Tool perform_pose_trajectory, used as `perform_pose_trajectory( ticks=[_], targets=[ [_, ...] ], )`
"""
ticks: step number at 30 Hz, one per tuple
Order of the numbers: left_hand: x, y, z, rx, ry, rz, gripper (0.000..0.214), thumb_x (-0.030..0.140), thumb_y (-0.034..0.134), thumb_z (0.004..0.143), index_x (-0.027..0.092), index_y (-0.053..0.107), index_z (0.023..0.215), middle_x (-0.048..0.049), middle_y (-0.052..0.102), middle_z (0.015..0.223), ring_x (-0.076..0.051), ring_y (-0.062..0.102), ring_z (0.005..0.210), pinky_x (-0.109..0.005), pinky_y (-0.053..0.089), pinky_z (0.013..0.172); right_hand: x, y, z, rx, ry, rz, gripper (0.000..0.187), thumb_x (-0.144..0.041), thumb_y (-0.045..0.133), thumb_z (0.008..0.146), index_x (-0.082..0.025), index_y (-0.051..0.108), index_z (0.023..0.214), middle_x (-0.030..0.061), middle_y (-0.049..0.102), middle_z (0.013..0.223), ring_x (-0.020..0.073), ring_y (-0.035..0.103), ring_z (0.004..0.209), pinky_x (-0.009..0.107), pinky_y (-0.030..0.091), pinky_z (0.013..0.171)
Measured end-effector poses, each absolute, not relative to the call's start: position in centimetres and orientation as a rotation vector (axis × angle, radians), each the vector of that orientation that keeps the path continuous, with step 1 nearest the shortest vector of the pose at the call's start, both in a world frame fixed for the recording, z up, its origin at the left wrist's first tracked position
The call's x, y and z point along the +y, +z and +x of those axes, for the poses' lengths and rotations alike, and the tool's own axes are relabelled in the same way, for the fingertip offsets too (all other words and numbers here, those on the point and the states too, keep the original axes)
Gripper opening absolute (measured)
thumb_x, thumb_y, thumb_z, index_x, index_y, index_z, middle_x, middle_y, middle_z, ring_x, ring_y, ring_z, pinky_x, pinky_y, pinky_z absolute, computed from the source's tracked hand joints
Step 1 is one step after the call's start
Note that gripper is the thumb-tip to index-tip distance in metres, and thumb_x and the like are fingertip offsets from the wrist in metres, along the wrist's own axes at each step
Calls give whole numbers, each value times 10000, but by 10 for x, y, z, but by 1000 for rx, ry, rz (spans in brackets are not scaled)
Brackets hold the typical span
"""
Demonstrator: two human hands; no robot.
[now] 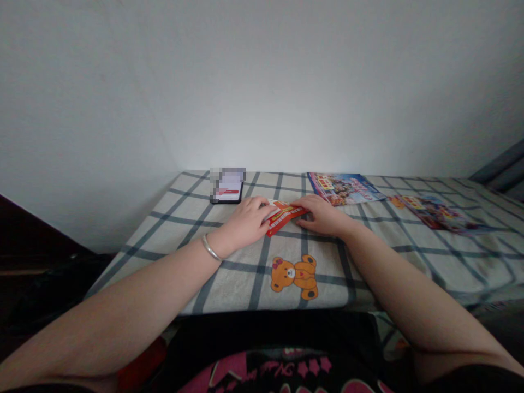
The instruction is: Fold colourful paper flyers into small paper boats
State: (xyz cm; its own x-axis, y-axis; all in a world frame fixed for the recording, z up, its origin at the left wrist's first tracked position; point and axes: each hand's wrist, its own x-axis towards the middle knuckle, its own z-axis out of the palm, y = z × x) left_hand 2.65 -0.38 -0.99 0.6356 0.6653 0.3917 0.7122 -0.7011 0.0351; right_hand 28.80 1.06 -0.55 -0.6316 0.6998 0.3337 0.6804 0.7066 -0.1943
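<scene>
A small red, white and yellow printed paper (pixel 283 218), perhaps a folded flyer, lies between my hands in the middle of the table and bends slightly. My left hand (pixel 249 221) grips its left edge, with the thumb and fingers curled over it and a silver bangle on the wrist. On the other side, my right hand (pixel 321 214) has the paper's right end under its fingers, which are closed around it. Parts of both ends are hidden beneath the fingers.
A checked tablecloth (pixel 237 284) with a printed bear covers the table, which meets a white wall (pixel 262 82). Beyond my left hand lies a phone (pixel 230 188) with its screen lit. Two colourful flyers, one behind my right hand (pixel 346 187) and another flyer (pixel 442 214) farther right, lie flat.
</scene>
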Motion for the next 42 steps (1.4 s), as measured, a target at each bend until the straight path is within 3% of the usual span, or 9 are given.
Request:
perform_pose_trajectory(
  ticks=[5, 11, 16, 22, 32, 37, 42],
  targets=[
    [-1, -11, 23, -1154, -557, -2726, 357, 162, 511, 909, 255, 655, 1223, -71, 620, 1131, -238, 547, 1048, -413, 442, 958, 10, -3, 290, -2536, -6, -1083, 375, -297, 673, 842, -200, 666, 1205, 106, 691, 1141, 262, 602, 1075, 439, 463, 986],
    [4, -11, 22, -1061, -494, -2799, 338, 191, 477, 949, 259, 630, 1243, -40, 641, 1248, -227, 546, 1148, -444, 370, 1038, 6, 1, 286, -2605, -7, -957, 262, -261, 646, 864, -228, 720, 1113, 78, 698, 1142, 230, 600, 1074, 401, 469, 964],
    [1, -8, 24, -1012, -456, -2847, 367, 345, 510, 962, 211, 583, 1296, -69, 606, 1343, -255, 528, 1227, -459, 348, 1075, 3, 7, 281, -2651, -41, -952, 165, -208, 605, 886, -201, 753, 958, 71, 736, 1018, 211, 633, 987, 367, 482, 911],
    [-3, -12, 24, -1038, -486, -2785, 418, 426, 559, 927, 228, 587, 1295, -104, 552, 1367, -274, 499, 1246, -452, 381, 1072, -2, 11, 277, -2662, -38, -1014, 309, -258, 656, 858, -183, 701, 1154, 103, 698, 1207, 244, 624, 1090, 404, 471, 976],
    [-3, -8, 23, -1030, -491, -2809, 412, 441, 578, 911, 221, 617, 1257, -91, 599, 1215, -267, 511, 1130, -415, 416, 1018, -1, 7, 277, -2659, -29, -1020, 312, -274, 631, 870, -199, 691, 1168, 96, 715, 1130, 234, 635, 1028, 371, 485, 915],
    [-2, -8, 23, -1025, -501, -2812, 401, 432, 571, 916, 217, 616, 1252, -86, 609, 1218, -259, 520, 1118, -410, 406, 1010, -4, 9, 276, -2688, -77, -936, 208, -229, 580, 898, -209, 737, 1032, 78, 730, 1042, 210, 637, 971, 334, 468, 864],
    [-2, -6, 23, -979, -509, -2808, 334, 386, 565, 920, 204, 649, 1187, -77, 628, 1192, -253, 536, 1105, -415, 403, 995, -8, 11, 268, -2730, -198, -990, 219, -194, 509, 928, -189, 726, 899, 66, 726, 909, 187, 627, 867, 305, 439, 785]
  ],
)
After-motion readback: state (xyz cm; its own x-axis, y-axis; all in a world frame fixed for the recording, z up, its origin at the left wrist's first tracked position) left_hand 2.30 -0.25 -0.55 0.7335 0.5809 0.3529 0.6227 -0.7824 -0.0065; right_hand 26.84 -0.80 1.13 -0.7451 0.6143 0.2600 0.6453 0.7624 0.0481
